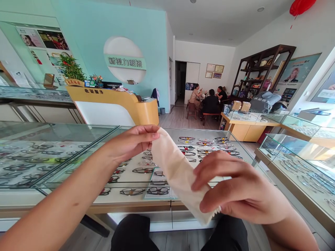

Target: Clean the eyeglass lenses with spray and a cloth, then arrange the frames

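Note:
A cream lens cloth [175,167] with a zigzag edge hangs stretched and folded on a slant between my hands, above a glass display case. My left hand [133,141] pinches its upper corner between thumb and fingers. At the lower end, my right hand [232,186] has its curled fingers and thumb on the cloth, near the zigzag edge. Part of that grip is hidden behind the hand. Beneath the cloth, rows of eyeglasses [132,191] lie inside the glass display case [171,206], some behind the cloth and hands.
More glass cases with eyeglasses stand at left [26,167] and right [309,174]. A yellow and white counter [110,104] is ahead. Several people [209,103] sit around a table at the back, beside dark shelves [258,71]. My knees [133,232] are close to the case front.

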### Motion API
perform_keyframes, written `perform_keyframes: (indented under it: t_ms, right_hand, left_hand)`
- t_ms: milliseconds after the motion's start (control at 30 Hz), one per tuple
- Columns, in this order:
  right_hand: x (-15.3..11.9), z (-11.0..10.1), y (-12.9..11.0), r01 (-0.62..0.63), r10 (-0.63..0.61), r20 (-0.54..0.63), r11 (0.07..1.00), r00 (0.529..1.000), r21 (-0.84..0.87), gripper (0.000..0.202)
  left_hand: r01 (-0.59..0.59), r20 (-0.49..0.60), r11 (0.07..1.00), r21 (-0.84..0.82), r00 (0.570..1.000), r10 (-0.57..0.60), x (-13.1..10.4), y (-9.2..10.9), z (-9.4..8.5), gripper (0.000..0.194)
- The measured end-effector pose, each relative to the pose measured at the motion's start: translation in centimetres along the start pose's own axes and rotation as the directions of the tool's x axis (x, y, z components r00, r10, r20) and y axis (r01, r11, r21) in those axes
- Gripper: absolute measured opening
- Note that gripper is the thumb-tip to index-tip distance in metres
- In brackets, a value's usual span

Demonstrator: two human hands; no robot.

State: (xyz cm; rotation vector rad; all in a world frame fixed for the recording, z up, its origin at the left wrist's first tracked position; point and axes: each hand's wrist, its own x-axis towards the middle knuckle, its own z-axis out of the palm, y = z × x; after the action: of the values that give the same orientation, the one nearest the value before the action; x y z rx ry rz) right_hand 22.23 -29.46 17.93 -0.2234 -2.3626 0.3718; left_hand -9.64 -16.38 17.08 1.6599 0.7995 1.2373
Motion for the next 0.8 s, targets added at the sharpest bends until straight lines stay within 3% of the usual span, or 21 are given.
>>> perform_keyframes:
  t_ms: [100, 200, 267, 400, 500, 633, 800]
  right_hand:
    - [0.9, 0.7, 0.6, 0.012, -0.016, 0.039, 0.996, 0.999, 0.083, 0.012]
    - [1.6, 1.8, 1.2, -0.034, 0.037, -0.042, 0.996, 0.998, 0.087, 0.011]
    - [1.8, 2.6, 1.6, -0.128, 0.138, -0.109, 0.987, 0.984, 0.092, 0.007]
    - [2.3, 4.0, 2.4, -0.387, 0.422, -0.229, 0.904, 0.877, 0.183, 0.009]
    - [2.8, 4.6, 3.3, -0.457, 0.525, -0.277, 0.846, 0.805, 0.274, 0.017]
    - [3.1, 5.2, 4.6, -0.468, 0.529, -0.36, 0.849, 0.769, 0.246, 0.02]
    - [3.1, 5.5, 5.4, -0.394, 0.373, -0.509, 0.916, 0.776, 0.071, 0.016]
  left_hand:
    - [0.2, 0.111, 0.976, -0.089, 0.976, -0.19, -0.8, 0.7, 1.4, 0.04]
    - [0.138, 0.107, 0.99, 0.024, 0.984, -0.14, -1.8, 1.4, 3.0, 0.033]
    - [0.06, 0.114, 0.992, 0.114, 0.991, -0.073, -2.5, 1.8, 3.9, 0.028]
    - [-0.025, 0.117, 0.972, 0.232, 0.993, -0.002, -3.9, 2.1, 5.3, 0.029]
    - [-0.04, 0.112, 0.963, 0.266, 0.994, 0.01, -4.6, 2.1, 6.0, 0.03]
    - [-0.093, 0.092, 0.959, 0.269, 0.993, 0.071, -5.1, 2.1, 6.7, 0.025]
    - [-0.125, 0.064, 0.952, 0.28, 0.992, 0.112, -5.2, 1.8, 7.0, 0.02]
